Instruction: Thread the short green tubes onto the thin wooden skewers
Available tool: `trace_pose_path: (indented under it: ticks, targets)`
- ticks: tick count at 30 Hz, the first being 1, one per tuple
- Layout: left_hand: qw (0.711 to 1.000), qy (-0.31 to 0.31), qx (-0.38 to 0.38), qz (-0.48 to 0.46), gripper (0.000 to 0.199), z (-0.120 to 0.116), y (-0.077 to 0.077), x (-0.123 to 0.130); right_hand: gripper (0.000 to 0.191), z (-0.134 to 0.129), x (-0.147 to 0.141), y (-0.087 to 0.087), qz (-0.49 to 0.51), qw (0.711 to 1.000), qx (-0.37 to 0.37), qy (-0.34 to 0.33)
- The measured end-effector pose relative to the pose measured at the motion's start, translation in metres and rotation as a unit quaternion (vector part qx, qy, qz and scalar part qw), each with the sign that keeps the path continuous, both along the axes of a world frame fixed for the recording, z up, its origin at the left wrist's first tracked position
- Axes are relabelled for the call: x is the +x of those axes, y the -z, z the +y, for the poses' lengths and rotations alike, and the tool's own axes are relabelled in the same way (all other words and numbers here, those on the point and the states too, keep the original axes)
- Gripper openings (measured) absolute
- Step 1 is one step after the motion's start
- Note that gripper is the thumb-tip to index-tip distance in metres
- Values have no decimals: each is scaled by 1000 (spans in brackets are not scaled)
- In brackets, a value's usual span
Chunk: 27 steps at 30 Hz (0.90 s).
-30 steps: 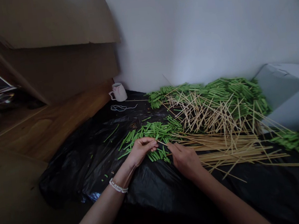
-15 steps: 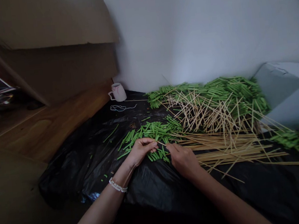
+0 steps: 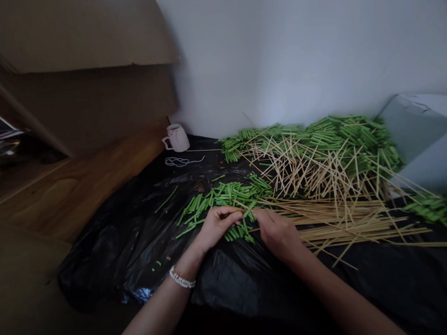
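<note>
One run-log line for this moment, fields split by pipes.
left hand: at green pieces | right hand: beside sticks | grips: unclear | mug: upright, beyond hands

I face a plain pale wall across the upper middle and right, brightest near the centre. A large brown cardboard box fills my upper left. Below it, a wooden surface with visible grain slants toward the middle. My light is dim, darkest along the bottom edge.
</note>
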<state>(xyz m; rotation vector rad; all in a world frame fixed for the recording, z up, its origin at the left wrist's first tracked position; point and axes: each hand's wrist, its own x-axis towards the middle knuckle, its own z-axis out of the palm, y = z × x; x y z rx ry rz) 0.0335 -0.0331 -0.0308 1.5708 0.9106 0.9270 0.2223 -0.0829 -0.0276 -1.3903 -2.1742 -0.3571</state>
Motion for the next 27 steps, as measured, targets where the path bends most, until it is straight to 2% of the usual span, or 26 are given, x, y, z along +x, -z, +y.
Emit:
trace_pose_path:
  ticks: [2,4,6,9,12,15,17,19,22,27]
  targets:
    - [992,9,103,71,19,-2,0,-2,29,1,6,-1,4,1000,12,20]
    - [968,33,196,152,20,-5,0,-4,30,2,10,-1,1,999,19,31]
    - [940,57,256,220,25,-7,0,-4,30,2,12,0,-4,999,23,35]
    - [918,66,290,262,25,-9,0,-3,28,3,10,2,-6,999,31,33]
    - [925,51,287,246,17,-8,0,-3,27,3,8,4,3,999,42,26]
    - [954,7,240,181,14,-4,2,-4,26,3,9,3,19,998,48,20]
    - [979,-59,160,108,15,0,5,-5,26,2,9,3,29,998,51,14]
    - [992,-114,54,20,21,3,8,-7,27,1,8,3,33,998,53,6]
    - [986,-119,-70,-92,28,6,11,-8,28,0,5,4,24,999,41,-4]
    - [968,-91,-149,-182,30,5,10,-8,30,-2,1,5,-2,1000,18,-4]
